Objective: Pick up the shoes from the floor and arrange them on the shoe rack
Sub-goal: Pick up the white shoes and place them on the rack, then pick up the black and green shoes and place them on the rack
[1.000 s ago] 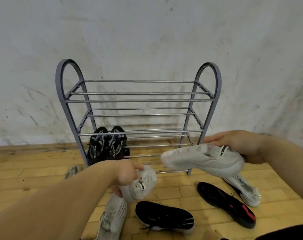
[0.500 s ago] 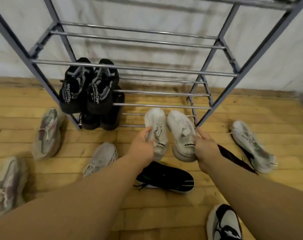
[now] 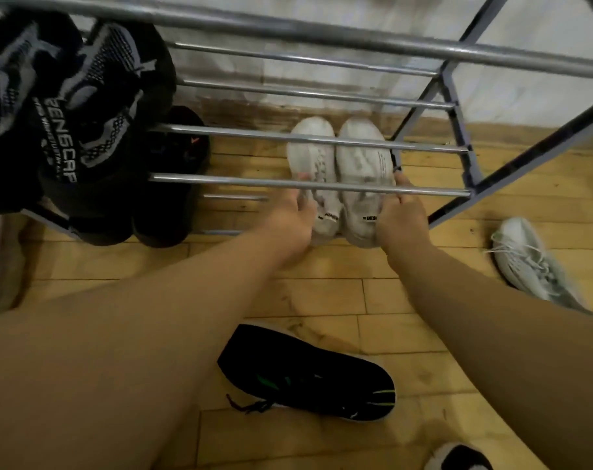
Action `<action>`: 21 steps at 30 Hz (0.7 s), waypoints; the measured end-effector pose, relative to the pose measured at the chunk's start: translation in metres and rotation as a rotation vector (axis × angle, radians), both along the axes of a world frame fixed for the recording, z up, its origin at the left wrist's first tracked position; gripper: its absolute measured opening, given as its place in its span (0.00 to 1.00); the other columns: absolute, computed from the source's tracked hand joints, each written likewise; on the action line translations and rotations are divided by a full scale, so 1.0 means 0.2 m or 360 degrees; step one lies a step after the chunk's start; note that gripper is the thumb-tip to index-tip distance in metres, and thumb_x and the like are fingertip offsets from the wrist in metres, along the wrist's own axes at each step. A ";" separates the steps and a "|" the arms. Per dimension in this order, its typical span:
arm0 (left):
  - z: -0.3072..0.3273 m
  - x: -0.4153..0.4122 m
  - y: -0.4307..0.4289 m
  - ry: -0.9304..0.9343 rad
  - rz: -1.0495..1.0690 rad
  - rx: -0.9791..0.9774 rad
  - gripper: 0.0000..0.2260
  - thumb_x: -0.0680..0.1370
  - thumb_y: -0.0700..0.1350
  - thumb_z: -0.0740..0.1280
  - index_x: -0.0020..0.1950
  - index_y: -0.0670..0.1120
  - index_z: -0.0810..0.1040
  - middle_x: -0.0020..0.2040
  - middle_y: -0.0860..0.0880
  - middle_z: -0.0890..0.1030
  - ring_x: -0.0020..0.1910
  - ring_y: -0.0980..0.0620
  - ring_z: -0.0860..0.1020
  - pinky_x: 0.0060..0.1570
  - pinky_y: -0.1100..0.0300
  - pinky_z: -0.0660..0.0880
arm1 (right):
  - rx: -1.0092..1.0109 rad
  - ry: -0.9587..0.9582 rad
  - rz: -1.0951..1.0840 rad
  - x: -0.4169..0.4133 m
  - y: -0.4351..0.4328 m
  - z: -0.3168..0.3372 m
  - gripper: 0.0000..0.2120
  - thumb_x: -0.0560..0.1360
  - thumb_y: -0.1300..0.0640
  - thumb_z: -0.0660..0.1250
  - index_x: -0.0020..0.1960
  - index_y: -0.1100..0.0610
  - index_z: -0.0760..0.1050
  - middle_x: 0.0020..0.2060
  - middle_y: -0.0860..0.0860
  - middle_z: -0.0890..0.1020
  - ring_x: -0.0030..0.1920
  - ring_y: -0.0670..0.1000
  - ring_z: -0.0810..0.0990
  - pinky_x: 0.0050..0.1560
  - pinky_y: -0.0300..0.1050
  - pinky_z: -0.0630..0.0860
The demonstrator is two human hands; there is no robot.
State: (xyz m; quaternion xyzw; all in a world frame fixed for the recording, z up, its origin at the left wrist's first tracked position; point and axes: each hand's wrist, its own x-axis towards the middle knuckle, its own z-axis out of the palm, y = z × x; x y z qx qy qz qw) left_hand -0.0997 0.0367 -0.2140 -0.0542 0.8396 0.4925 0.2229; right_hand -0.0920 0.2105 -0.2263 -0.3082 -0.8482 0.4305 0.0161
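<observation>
Head view: the left hand (image 3: 288,220) curls its fingers (image 3: 303,180) round the outer side of the left white shoe (image 3: 313,161). The right hand (image 3: 403,223) grips the right white shoe (image 3: 363,164) the same way. The two shoes lie touching between the fingers, toes toward the wall, under the low rails of the shoe rack (image 3: 220,180). Nearer the person than the fingers, a black shoe (image 3: 308,374) lies on the floor; right of them, a pale shoe (image 3: 525,262).

Left grip (image 3: 293,215) clasps left white shoe (image 3: 310,154); right grip (image 3: 402,218), right white shoe (image 3: 363,161) (forearms bare, stretched forward).
</observation>
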 end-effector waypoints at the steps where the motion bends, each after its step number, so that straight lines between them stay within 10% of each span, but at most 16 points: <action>1: -0.03 0.01 -0.01 0.0007 -0.0123 -0.0239 0.24 0.86 0.52 0.60 0.81 0.57 0.61 0.75 0.46 0.69 0.74 0.42 0.69 0.72 0.48 0.70 | 0.0161 0.0036 0.0100 0.00 0.01 -0.03 0.17 0.86 0.59 0.57 0.73 0.53 0.72 0.56 0.54 0.80 0.57 0.59 0.80 0.56 0.50 0.79; 4: -0.13 0.03 -0.08 -0.0063 -0.0183 -0.0514 0.34 0.81 0.61 0.64 0.82 0.66 0.50 0.76 0.46 0.60 0.74 0.39 0.64 0.72 0.43 0.67 | 0.0403 -0.0078 0.0475 0.06 0.05 -0.13 0.12 0.78 0.53 0.71 0.59 0.56 0.76 0.50 0.56 0.79 0.47 0.58 0.78 0.45 0.52 0.79; 9: -0.15 0.05 -0.10 -0.0046 -0.0271 -0.0342 0.42 0.78 0.61 0.69 0.83 0.65 0.46 0.81 0.46 0.55 0.78 0.40 0.60 0.73 0.48 0.65 | 0.0471 -0.0109 0.0693 0.11 0.09 -0.16 0.35 0.76 0.48 0.73 0.78 0.48 0.61 0.67 0.53 0.70 0.64 0.53 0.70 0.60 0.48 0.70; 21: -0.27 0.06 -0.02 0.0178 -0.0584 -0.0327 0.45 0.79 0.54 0.71 0.84 0.59 0.42 0.83 0.52 0.60 0.79 0.49 0.64 0.75 0.47 0.67 | 0.0691 0.0013 0.0552 0.22 0.12 -0.17 0.33 0.78 0.47 0.71 0.78 0.52 0.62 0.71 0.53 0.68 0.69 0.58 0.71 0.68 0.59 0.72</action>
